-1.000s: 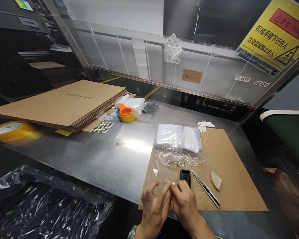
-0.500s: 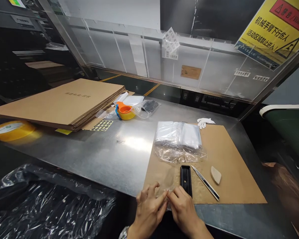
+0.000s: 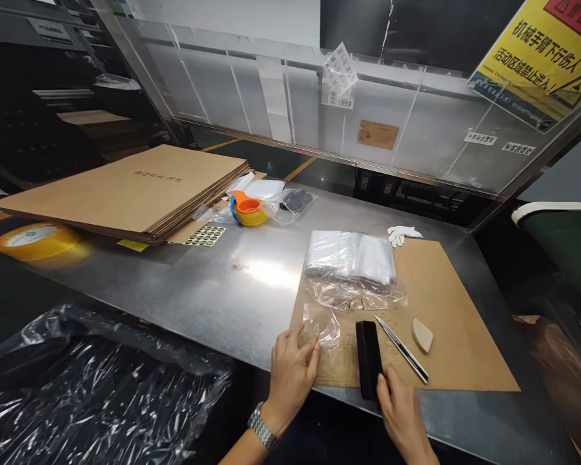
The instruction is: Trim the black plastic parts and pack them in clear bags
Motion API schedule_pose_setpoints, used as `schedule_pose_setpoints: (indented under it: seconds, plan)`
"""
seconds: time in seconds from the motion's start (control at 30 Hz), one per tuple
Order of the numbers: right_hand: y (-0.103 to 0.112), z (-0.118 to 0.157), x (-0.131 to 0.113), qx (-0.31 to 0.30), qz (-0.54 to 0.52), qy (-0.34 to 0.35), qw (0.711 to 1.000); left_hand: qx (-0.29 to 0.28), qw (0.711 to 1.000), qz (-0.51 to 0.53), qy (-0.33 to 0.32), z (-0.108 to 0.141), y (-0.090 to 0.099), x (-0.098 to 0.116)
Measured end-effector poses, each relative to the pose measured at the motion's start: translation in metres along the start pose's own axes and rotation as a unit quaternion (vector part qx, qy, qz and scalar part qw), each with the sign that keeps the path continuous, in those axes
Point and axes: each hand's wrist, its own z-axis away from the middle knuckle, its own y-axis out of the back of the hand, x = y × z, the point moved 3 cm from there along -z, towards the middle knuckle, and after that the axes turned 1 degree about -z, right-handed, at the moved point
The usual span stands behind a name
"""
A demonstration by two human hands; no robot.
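Beyond, a yellow sign (image 3: 537, 68) reads 禁止进入; left fingers (image 3: 308, 351) hold clear film (image 3: 322, 327), right fingers (image 3: 385, 390) a black block (image 3: 368, 355).

Knife (image 3: 403, 351) on cardboard sheet (image 3: 465, 336), between block (image 3: 368, 355) at left and wedge (image 3: 422, 335) at right (bag stack (image 3: 351, 256) behind).

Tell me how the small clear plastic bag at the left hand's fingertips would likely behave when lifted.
The clear plastic bag would likely be floppy, since its film is creased. It looks very light, being thin and see-through. Its glossy sheen suggests it might slip.
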Motion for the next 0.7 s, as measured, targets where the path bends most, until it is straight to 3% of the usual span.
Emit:
schedule_pose_setpoints:
  seconds: [0.07, 0.13, 0.2, 0.27, 0.33, 0.47, 0.57, 0.7]
  plan:
    - [0.004, 0.01, -0.008, -0.061, -0.081, 0.026, 0.995, -0.032, 0.999, 0.023, 0.017, -0.002, 0.0, 0.002]
    - [-0.001, 0.021, -0.017, -0.159, -0.187, 0.029, 0.969, -0.064, 0.997, 0.044, 0.026, -0.003, -0.001, 0.002]
    - [-0.012, 0.028, -0.02, -0.244, -0.257, -0.007, 0.935, -0.093, 0.993, 0.062, 0.019, -0.004, 0.0, 0.001]
    - [-0.025, 0.028, -0.016, -0.267, -0.256, -0.051, 0.927, -0.121, 0.989, 0.081, 0.005, -0.004, 0.001, -0.001]
    - [-0.035, 0.025, -0.009, -0.245, -0.231, -0.067, 0.939, -0.148, 0.984, 0.098, -0.011, -0.002, 0.003, -0.002]
    - [-0.038, 0.022, -0.003, -0.146, -0.155, -0.03, 0.977, -0.168, 0.982, 0.085, -0.017, 0.006, 0.008, 0.0]
    - [-0.036, 0.026, -0.007, -0.067, -0.084, 0.013, 0.994, -0.121, 0.993, -0.007, -0.015, 0.009, 0.012, 0.004]
    - [-0.042, 0.031, -0.015, -0.001, -0.021, 0.067, 0.998, -0.009, 0.996, -0.059, -0.07, 0.012, 0.014, 0.012]
